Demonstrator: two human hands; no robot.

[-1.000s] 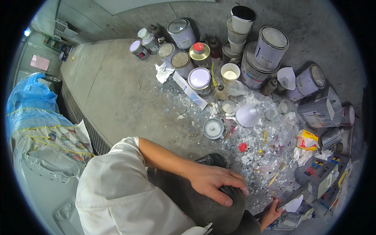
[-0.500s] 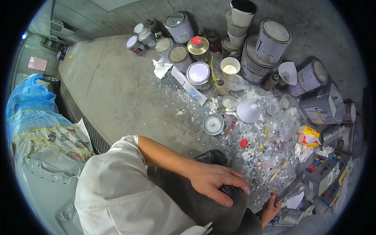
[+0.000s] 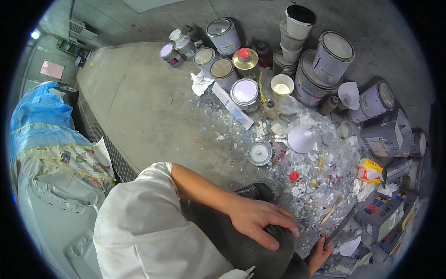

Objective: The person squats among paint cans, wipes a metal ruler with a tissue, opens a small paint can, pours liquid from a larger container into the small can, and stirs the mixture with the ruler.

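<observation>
My left hand (image 3: 265, 222) lies palm down on my dark-trousered knee (image 3: 278, 244), fingers stretched and a little apart, holding nothing. Lower down on the right, my right hand (image 3: 320, 255) is closed at the near end of a long, dark, flat strip (image 3: 341, 226); its exact kind is not clear. The strip slants up toward the grey boxes (image 3: 378, 214). A wooden-coloured stick (image 3: 331, 210) lies on the paint-spattered floor just beyond it. Beside the right hand sits a white paper cone (image 3: 350, 246). My thumb and part of the right palm are hidden.
Paint cans (image 3: 245, 93) and stacked tubs (image 3: 299, 22) line the wall. A round tin lid (image 3: 259, 153), another paper cone (image 3: 301, 138) and a red cap (image 3: 294, 176) lie on the floor. Blue plastic sheeting (image 3: 42, 111) and newspaper cover a car body at left.
The whole scene has shifted slightly right and down in the view. My left hand stays on the knee, and my right hand keeps its place by the strip.
</observation>
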